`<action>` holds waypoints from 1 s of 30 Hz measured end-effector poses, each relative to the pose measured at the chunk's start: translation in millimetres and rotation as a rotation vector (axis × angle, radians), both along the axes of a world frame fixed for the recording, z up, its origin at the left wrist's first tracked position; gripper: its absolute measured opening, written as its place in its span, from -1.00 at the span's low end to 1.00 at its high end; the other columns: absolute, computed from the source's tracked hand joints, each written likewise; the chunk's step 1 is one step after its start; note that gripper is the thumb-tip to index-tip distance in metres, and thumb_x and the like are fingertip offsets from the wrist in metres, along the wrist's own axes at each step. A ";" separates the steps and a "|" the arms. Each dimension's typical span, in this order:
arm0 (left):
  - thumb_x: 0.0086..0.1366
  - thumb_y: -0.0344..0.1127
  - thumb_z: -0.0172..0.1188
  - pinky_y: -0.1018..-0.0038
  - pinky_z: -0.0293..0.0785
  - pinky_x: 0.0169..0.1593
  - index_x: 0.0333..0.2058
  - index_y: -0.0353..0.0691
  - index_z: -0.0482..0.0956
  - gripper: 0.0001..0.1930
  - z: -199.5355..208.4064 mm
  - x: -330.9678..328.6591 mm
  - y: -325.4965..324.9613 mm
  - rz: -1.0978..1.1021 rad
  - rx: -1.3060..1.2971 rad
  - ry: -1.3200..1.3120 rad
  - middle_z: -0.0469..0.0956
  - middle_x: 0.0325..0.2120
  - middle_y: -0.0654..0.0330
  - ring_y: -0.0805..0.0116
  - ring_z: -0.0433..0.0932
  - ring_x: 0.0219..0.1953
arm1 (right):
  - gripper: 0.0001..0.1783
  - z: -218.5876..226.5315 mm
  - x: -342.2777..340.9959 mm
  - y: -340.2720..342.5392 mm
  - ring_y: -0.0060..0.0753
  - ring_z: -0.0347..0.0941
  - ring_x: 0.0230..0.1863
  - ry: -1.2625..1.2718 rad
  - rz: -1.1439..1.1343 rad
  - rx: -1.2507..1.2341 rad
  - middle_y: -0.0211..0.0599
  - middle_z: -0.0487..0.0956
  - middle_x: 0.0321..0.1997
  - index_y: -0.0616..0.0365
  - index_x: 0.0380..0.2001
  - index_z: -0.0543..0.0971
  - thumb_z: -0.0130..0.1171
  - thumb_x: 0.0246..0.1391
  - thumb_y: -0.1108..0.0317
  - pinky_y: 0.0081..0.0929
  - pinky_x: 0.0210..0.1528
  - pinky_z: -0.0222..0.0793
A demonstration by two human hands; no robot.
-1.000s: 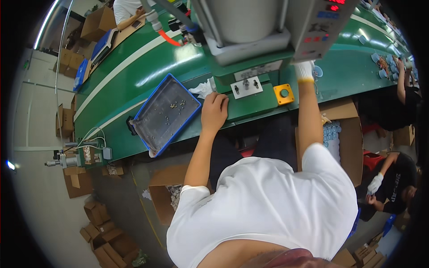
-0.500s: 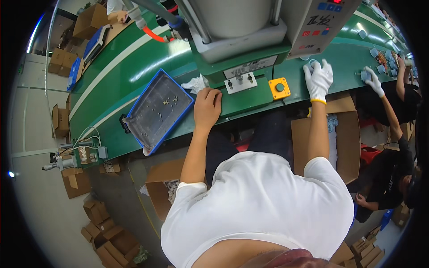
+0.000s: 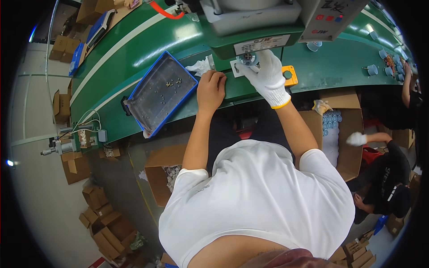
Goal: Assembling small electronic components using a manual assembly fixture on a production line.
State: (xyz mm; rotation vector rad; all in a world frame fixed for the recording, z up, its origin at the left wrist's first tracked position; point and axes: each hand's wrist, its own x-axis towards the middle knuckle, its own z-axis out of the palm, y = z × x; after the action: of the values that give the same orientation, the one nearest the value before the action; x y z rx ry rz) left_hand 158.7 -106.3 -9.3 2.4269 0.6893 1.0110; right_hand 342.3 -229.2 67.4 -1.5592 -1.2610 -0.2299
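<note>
My gloved right hand (image 3: 268, 82) is closed around a small light-blue clear plastic cup (image 3: 248, 59). It holds the cup over the white metal plate (image 3: 235, 69) beneath the head of a green bench press (image 3: 254, 40). My bare left hand (image 3: 211, 91) rests at the bench edge between the press base and a blue-rimmed tray (image 3: 156, 96), its fingers curled together. Whatever those fingers hold, if anything, is hidden. Small metal pieces lie scattered in the tray. Crumpled white tissue (image 3: 201, 66) sits just beyond the left hand.
Right of the press stands a yellow box with a green button (image 3: 288, 75). Farther along the green bench (image 3: 330, 67) are loose blue cups (image 3: 314, 46). An open carton (image 3: 351, 143) of stacked cups stands below my right arm. At the right, other people work.
My right hand has moved left from the bench beyond the button box to under the press, bringing a cup. The left hand has stayed nearly still. A co-worker's gloved hand has dropped below the bench.
</note>
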 end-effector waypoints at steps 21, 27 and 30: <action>0.31 -0.43 0.42 0.12 0.55 -0.11 -0.24 -0.22 0.70 -0.91 4.3 -3.0 -0.8 -0.004 0.014 -0.046 0.63 -0.28 0.12 -0.03 0.62 -0.20 | -0.48 6.8 3.0 7.8 0.09 0.65 -0.20 -0.098 -0.117 -0.133 -0.15 0.70 -0.24 0.18 -0.11 0.65 0.65 0.03 0.08 -0.06 -0.15 0.60; 0.32 -0.43 0.41 0.13 0.55 -0.11 -0.24 -0.22 0.70 -0.92 4.4 -5.0 -1.3 0.003 0.001 -0.057 0.63 -0.28 0.11 -0.02 0.62 -0.20 | -0.39 21.0 1.6 8.1 0.09 0.68 -0.14 -0.082 -0.111 -0.475 -0.09 0.73 -0.19 0.21 -0.12 0.65 0.60 0.04 -0.09 -0.03 -0.04 0.64; 0.32 -0.45 0.41 0.11 0.57 -0.11 -0.23 -0.25 0.69 -0.91 3.6 -12.0 -1.9 -0.016 0.005 -0.059 0.65 -0.25 0.08 -0.05 0.64 -0.19 | -0.42 24.2 -3.6 -6.7 0.12 0.68 -0.07 -0.102 -0.142 -0.387 -0.06 0.75 -0.09 0.24 -0.05 0.67 0.59 0.07 0.00 -0.06 0.04 0.63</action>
State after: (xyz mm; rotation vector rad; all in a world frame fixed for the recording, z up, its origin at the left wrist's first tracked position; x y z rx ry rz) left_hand 146.7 -108.2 -5.6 2.3933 0.6474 1.0745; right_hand 338.7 -235.9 91.6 -1.9931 -1.3308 -0.1631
